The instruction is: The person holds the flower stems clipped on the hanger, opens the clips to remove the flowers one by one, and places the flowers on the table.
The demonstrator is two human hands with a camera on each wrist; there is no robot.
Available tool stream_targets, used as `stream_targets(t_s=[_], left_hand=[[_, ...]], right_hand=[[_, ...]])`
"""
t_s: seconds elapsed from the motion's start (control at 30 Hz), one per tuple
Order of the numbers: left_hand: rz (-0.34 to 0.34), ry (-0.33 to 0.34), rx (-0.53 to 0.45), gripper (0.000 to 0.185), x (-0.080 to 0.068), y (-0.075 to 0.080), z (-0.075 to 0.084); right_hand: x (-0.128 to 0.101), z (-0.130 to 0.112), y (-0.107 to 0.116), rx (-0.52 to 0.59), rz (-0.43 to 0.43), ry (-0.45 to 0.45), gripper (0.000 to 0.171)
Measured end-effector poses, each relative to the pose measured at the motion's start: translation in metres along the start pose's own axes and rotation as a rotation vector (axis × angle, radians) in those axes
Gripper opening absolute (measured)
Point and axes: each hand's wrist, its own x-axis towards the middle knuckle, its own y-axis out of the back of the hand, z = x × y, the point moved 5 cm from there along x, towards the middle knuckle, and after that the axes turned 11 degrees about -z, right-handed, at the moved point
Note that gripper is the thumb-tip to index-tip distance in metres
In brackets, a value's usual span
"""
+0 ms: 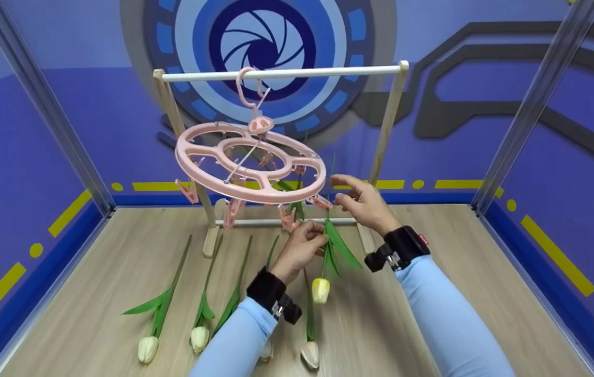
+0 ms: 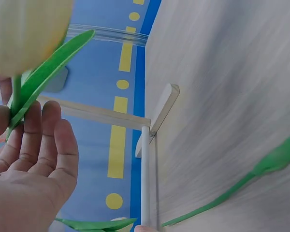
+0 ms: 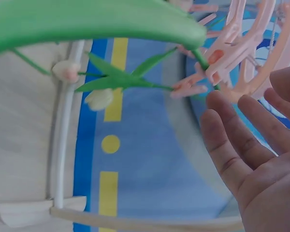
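Note:
A pink round clip hanger (image 1: 250,162) hangs tilted from the white rod (image 1: 328,71) of a wooden rack. My left hand (image 1: 318,238) pinches the green stem of a yellow tulip (image 1: 320,289), which hangs head down below the hanger's right rim. The stem's upper end reaches a pink clip (image 1: 321,201); whether the clip grips it is unclear. My right hand (image 1: 339,191) is open beside that clip, fingers spread. In the left wrist view the tulip head (image 2: 24,34) sits above my left hand (image 2: 19,118). The right wrist view shows my right hand (image 3: 251,125) open just under the pink clips (image 3: 217,63).
Several pale tulips lie on the wooden table in front of the rack, among them one at the left (image 1: 147,348), one beside it (image 1: 199,337) and one near my left sleeve (image 1: 309,353). Blue walls and metal posts (image 1: 532,104) enclose the table.

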Motion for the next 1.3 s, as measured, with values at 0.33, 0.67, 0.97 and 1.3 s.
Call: stream_targets(t_s=[0.33,0.67,0.97,1.3], left_hand=[[-0.105,-0.044,0.083,0.024,-0.030,-0.001,0.005],[-0.124,-0.108,0.163,0.021,-0.054,0.000,0.012],[-0.115,-0.140,0.110,0.021,-0.069,0.006,0.008],[-0.103,-0.169,0.007,0.025,-0.085,0.007,0.005]], right_hand=[[-0.002,-0.014,-0.004,0.014,0.000,0.059,0.041],[-0.014,-0.032,-0.007,0.062,0.054,0.196,0.031],[-0.029,-0.053,-0.016,0.059,0.093,0.285,0.028],[-0.047,-0.074,-0.032,0.077,0.080,0.453,0.028]])
